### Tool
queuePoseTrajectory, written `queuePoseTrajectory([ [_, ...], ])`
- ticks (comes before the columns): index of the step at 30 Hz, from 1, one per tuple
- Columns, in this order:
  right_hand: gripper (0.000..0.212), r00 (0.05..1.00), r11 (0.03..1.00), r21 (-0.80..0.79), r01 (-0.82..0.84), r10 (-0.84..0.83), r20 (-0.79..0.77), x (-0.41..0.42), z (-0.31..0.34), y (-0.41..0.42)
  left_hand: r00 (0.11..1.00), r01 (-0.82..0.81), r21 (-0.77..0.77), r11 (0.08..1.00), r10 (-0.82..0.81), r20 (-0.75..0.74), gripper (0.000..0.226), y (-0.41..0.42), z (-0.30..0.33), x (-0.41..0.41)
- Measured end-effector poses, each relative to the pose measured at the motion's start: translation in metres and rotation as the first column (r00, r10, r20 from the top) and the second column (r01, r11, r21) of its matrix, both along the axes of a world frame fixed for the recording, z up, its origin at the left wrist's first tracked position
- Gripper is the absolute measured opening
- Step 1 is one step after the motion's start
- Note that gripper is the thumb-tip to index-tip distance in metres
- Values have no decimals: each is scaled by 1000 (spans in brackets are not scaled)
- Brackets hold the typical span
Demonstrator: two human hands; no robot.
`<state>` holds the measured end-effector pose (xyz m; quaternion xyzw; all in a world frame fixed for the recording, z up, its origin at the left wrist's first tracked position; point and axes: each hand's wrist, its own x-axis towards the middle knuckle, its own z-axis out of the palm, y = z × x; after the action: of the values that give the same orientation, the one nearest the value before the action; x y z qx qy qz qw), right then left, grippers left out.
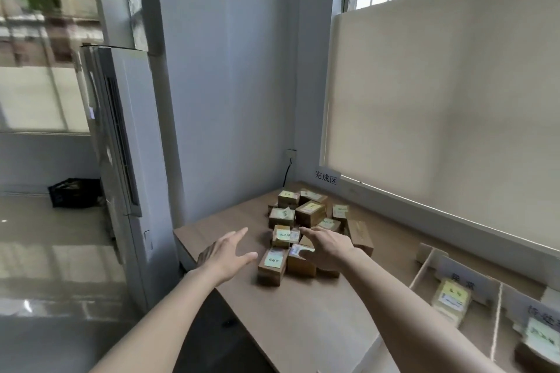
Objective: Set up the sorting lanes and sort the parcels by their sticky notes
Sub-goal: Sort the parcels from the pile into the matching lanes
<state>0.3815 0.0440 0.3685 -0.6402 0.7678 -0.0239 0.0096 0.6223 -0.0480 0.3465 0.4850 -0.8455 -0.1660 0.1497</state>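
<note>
- Since the parcels (306,221) are small brown boxes with flat sides, they look light and stiff, and easy to lift one at a time.
- They sit in a messy pile on the worktop (303,312), at about 12 o'clock from the person, near the wall.
- Each box has a sticky note (273,258) on top. The notes are thin paper and may peel off, so it seems best to hold a box by its two side walls, not by the top.
- The left hand (225,254) hovers at 9 o'clock of the pile, its grip wide with straight fingers, holding nothing.
- The right hand (328,247) is over the near boxes, fingers spread; the thumb looks close to one box (300,260), but I cannot tell if it touches.
- Cardboard lanes (424,269) stand at 3 o'clock, well apart from the pile, with a few parcels inside already.
- Boxes leaning on each other may tumble when one is pulled out.
</note>
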Motion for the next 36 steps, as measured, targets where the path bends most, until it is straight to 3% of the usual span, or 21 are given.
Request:
queuePoseTrajectory([
  [15,69,996,995,67,77,-80,44,-92,-27,-199,997,75,73,995,-73,-26,75,-218,-22,-99],
  [28,72,964,959,174,223,-244,106,-137,-100,-369,967,253,176,951,-252,-27,74,-421,-88,-174],
  [36,72,928,910,279,306,-351,129,-148,-165,-437,923,353,318,880,-383,34,74,-512,-165,-205],
])
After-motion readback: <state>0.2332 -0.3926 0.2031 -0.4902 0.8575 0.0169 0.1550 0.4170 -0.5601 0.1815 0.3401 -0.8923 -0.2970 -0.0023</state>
